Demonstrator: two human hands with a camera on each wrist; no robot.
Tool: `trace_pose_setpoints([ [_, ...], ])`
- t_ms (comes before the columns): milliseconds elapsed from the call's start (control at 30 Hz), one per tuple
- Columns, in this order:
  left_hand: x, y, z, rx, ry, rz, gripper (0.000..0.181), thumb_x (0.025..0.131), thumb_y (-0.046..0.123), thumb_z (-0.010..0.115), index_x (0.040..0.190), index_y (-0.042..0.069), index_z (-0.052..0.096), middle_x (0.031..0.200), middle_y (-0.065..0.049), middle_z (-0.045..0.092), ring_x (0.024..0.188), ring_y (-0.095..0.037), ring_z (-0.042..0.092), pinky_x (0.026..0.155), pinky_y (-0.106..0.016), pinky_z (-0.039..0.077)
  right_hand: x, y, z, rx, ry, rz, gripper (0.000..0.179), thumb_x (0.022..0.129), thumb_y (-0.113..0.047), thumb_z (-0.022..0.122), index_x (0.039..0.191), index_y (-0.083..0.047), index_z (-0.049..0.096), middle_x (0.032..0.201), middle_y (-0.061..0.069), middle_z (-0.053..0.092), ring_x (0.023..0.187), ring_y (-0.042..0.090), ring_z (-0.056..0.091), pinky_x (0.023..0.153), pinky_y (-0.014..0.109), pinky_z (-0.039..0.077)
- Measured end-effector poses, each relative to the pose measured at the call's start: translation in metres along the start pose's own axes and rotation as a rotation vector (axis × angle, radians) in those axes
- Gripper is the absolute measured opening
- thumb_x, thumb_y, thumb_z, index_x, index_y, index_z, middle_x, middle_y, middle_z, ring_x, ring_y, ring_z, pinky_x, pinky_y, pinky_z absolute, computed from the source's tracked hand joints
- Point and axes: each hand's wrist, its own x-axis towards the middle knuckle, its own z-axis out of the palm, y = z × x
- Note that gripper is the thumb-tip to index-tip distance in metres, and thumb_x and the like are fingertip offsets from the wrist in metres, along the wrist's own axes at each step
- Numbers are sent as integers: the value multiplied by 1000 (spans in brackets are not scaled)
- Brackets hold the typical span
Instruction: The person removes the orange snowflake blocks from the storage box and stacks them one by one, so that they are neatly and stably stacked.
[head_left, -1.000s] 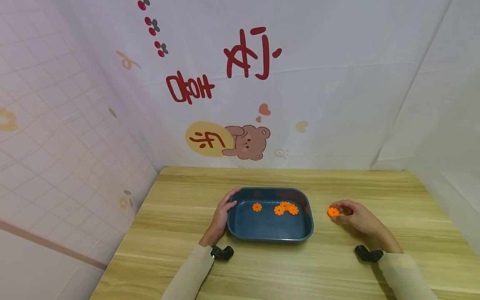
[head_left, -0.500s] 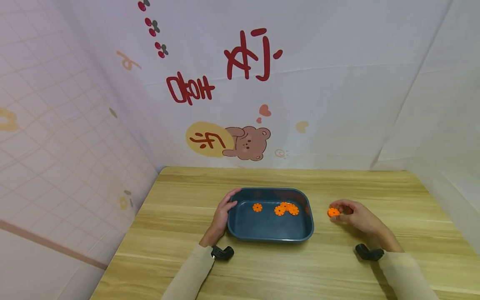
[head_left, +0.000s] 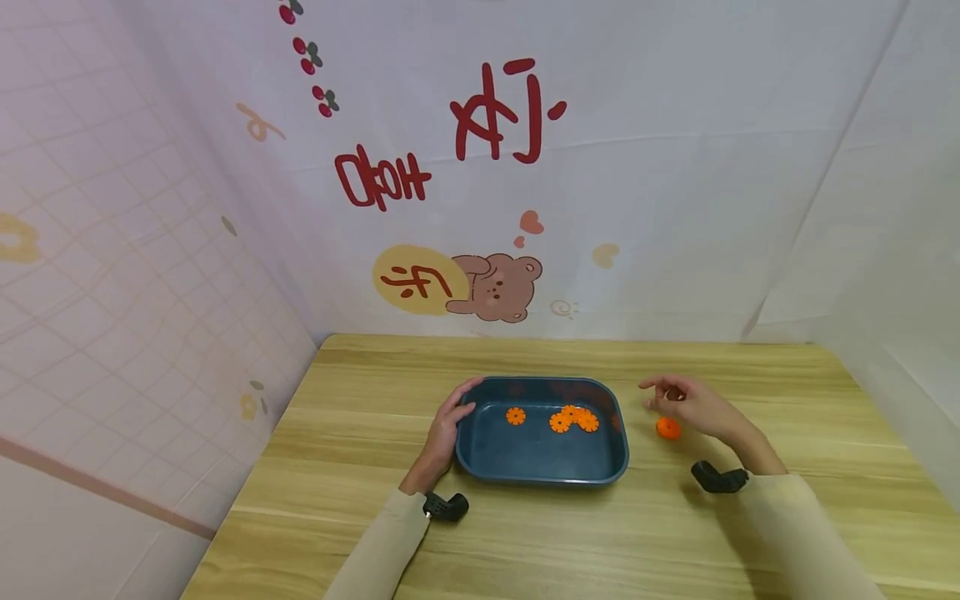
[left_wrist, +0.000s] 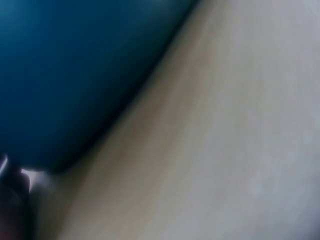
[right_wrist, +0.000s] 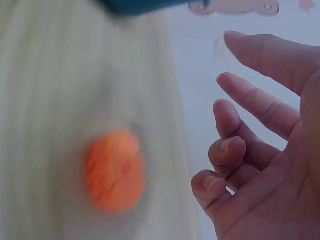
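Observation:
My left hand (head_left: 442,433) grips the left end of a dark blue rectangular basin (head_left: 540,479), its thumb lapping over the rim. In the left wrist view, the blurred blue basin wall (left_wrist: 75,75) fills the upper left. Inside the basin lie several orange notched discs, one apart (head_left: 515,416) toward the left and the others bunched (head_left: 572,415) toward the right. My right hand (head_left: 693,407) is raised with nothing in it, thumb and forefinger apart. Below it on the table rests an orange notched piece (right_wrist: 116,171), thick like a stack of discs and blurred in the right wrist view.
The wooden table (head_left: 525,550) runs back to a white printed wall cloth (head_left: 675,167) just behind the basin. Another cloth wall (head_left: 112,250) stands along the left side. Black wrist cameras (head_left: 720,477) are strapped to both wrists.
My right hand has let go of the orange notched piece and lifted up and slightly left, leaving it on the table. The left hand and basin have stayed put.

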Motion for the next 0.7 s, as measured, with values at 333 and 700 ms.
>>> trace_pose_setpoints([
  [333, 0, -1, 0, 1, 7, 4, 44, 101, 13, 43, 143, 4, 51, 152, -10, 44, 144, -21, 31, 109, -19, 28, 43, -48, 15, 63, -83, -74, 25, 95, -14, 65, 119, -6, 66, 90, 10, 63, 81, 33, 61, 71, 28, 51],
  [700, 0, -1, -2, -17, 1, -1, 44, 101, 11, 42, 143, 2, 50, 152, -11, 43, 144, -23, 30, 108, -17, 29, 85, -96, 57, 95, -241, -111, 34, 92, -23, 69, 121, -5, 66, 90, 17, 65, 78, 32, 59, 70, 34, 51],
])
